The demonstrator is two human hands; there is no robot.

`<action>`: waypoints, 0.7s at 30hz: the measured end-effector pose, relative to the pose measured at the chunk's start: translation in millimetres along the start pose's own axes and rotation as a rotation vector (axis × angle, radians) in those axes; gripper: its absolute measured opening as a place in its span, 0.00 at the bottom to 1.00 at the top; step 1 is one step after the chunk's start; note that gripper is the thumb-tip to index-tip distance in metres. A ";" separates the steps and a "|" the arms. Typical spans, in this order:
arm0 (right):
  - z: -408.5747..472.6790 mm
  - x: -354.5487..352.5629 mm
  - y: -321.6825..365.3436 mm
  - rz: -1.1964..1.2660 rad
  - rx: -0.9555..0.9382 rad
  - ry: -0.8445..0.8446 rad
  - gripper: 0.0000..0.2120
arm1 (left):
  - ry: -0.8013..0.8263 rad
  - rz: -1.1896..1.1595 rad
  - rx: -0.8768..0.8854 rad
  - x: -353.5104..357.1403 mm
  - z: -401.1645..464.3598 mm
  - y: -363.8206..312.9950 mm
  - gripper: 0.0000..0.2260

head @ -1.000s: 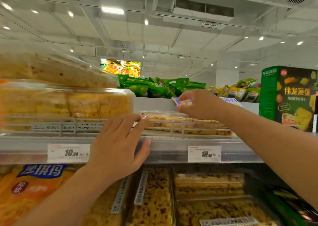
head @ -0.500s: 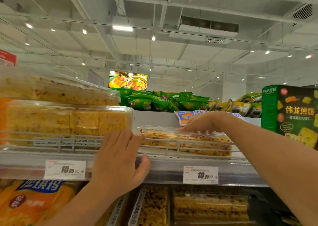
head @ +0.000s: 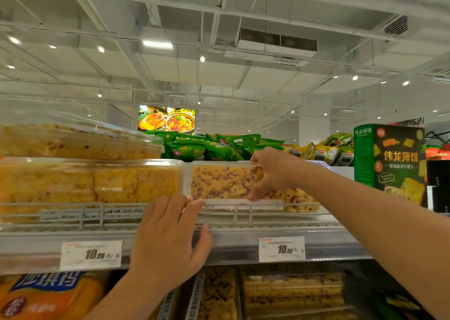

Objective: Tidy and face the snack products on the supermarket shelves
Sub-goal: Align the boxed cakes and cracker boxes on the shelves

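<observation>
— Where is the tray of snack squares the person is handling?

— The clear plastic tray of red-flecked snack squares [head: 224, 182] stands tipped up on its edge on the top shelf [head: 292, 231], its broad face turned outward, just right of the clear box of plain yellow squares [head: 97, 183].

— And the right hand?

— The right hand [head: 272, 171] pinches that tray at its right part, fingers curled over the top rim and thumb pressed at the lower edge.

— The left?

— The left hand [head: 168, 237] is flat and spread, fingertips touching the wire front rail [head: 82, 212] near the tray's lower left corner, thumb resting against the shelf edge. It grips nothing.

— What else is close by?

— Two 10.90 price tags [head: 91, 255] sit on the shelf front. A green biscuit box [head: 389, 156] stands at the right, and green snack bags [head: 209, 147] lie behind.
</observation>
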State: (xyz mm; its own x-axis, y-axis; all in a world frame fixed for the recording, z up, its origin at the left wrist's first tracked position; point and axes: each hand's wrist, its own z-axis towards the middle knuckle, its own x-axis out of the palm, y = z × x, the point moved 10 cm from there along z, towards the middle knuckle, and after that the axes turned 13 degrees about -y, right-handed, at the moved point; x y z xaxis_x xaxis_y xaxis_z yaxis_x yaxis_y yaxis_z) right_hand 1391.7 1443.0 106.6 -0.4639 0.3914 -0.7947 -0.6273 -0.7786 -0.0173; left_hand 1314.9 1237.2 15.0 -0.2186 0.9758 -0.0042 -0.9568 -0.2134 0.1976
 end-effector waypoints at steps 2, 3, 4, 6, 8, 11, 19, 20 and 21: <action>-3.9 -2.2 2.5 -0.025 -0.008 -0.016 0.46 | 0.004 -0.002 -0.003 -0.8 -0.8 0.4 0.17; -5.5 -3.3 3.0 -0.057 -0.017 -0.033 0.44 | 0.003 -0.001 -0.001 -1.3 -1.2 0.2 0.17; -6.6 -4.8 3.5 -0.099 -0.036 -0.066 0.43 | 0.004 -0.001 0.001 -1.6 -1.3 -0.1 0.17; -10.3 -7.8 7.2 -0.168 -0.096 -0.163 0.41 | 0.009 0.002 -0.001 -1.9 -1.5 -0.2 0.18; -14.6 -8.3 10.3 -0.153 -0.140 -0.262 0.40 | 0.012 0.004 -0.007 -2.0 -1.6 0.3 0.18; -17.9 -5.6 9.9 -0.135 -0.156 -0.326 0.43 | 0.000 -0.013 -0.003 -2.9 -1.1 -0.9 0.17; -11.6 -0.9 15.6 -0.127 -0.145 -0.302 0.41 | 0.002 -0.030 0.000 1.9 -3.1 0.6 0.18; -11.1 -0.3 15.8 -0.135 -0.145 -0.296 0.41 | -0.003 -0.031 0.000 1.7 -3.2 0.7 0.18; -10.7 0.3 16.1 -0.146 -0.147 -0.289 0.42 | -0.008 -0.031 0.001 1.3 -3.4 0.7 0.17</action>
State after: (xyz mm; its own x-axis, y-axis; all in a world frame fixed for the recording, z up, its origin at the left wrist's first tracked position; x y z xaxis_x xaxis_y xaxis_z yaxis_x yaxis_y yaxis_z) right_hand 1388.2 1425.4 99.6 -0.5472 0.6102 -0.5729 -0.6133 -0.7581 -0.2217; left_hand 1313.2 1238.1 11.8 -0.1870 0.9824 -0.0024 -0.9629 -0.1828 0.1987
